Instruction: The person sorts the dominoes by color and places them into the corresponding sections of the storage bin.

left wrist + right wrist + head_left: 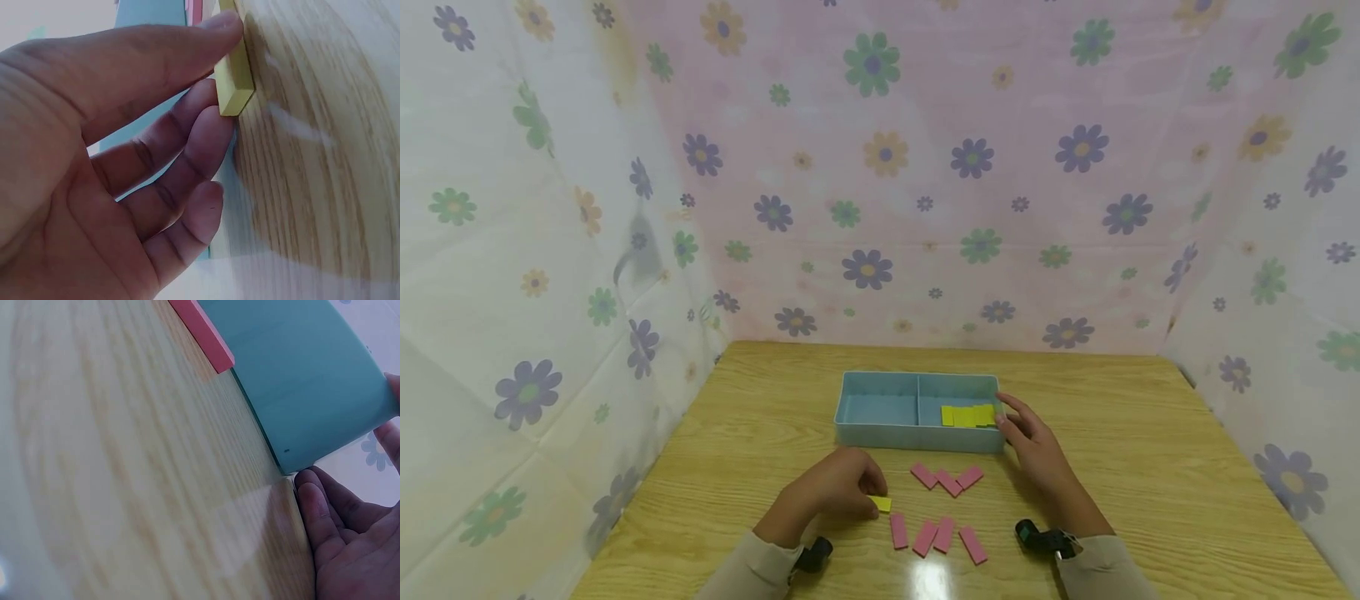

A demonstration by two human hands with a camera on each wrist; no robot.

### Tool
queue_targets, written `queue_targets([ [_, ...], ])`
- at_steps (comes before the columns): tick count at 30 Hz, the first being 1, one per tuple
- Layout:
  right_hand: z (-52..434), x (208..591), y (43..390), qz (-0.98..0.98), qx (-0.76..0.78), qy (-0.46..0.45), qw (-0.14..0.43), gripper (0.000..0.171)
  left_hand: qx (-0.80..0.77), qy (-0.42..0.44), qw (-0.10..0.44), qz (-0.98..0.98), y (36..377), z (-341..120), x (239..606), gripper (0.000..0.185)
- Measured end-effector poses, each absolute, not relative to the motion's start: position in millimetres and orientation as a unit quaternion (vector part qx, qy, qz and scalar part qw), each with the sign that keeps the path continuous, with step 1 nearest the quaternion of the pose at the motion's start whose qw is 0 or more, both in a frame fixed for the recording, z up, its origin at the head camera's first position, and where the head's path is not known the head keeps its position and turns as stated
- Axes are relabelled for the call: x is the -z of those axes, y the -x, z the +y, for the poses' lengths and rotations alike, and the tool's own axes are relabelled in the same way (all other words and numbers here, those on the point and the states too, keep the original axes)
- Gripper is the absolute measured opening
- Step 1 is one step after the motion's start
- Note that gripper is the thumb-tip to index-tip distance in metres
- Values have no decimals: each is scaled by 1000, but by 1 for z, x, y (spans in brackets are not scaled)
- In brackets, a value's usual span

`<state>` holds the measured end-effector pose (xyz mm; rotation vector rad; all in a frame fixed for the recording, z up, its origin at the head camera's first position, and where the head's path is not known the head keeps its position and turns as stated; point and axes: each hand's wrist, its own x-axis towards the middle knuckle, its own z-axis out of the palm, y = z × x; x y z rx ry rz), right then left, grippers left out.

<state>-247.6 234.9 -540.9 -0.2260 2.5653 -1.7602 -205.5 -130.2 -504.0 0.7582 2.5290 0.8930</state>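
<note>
- The left hand (831,492) rests on the desk (1150,467) in front of the tray (880,434), off its left half, with its fingers (187,50) curled and pinching a yellow block (881,503) at the tips
- The left wrist view shows the thumb on one long side of the yellow block (234,78) and the other fingers tucked under the opposite side, the block touching or just off the wood; I cannot tell which
- The right hand (1033,442) is at the right end of the tray, fingers fairly straight and relaxed, touching its corner and outer wall; the right wrist view shows the fingers (319,500) right against the tray (312,381), curled round nothing
- The tray has two compartments: the right one holds a row of yellow blocks (967,415), the left one shows none
- Pink blocks (947,480) lie in a zigzag just in front of the tray, with four more pink blocks (936,537) nearer the person
- The yellow block looks small, flat, stiff and light, with smooth faces and square edges, so it may slip from a loose pinch; taking it across the two long narrow sides, as here, seems the surest hold
- It looks solid enough not to be hurt by a firm pinch
- The tray seems light and could slide on the smooth desk
</note>
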Motion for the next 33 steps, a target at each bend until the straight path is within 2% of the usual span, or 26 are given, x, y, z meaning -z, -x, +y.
queue_targets([
  [21, 234, 540, 247, 823, 564, 68, 12, 60, -278, -268, 150, 910, 204, -122, 499, 22],
  [33, 234, 540, 247, 818, 572, 60, 21, 59, -283, -262, 139, 912, 207, -123, 493, 16],
])
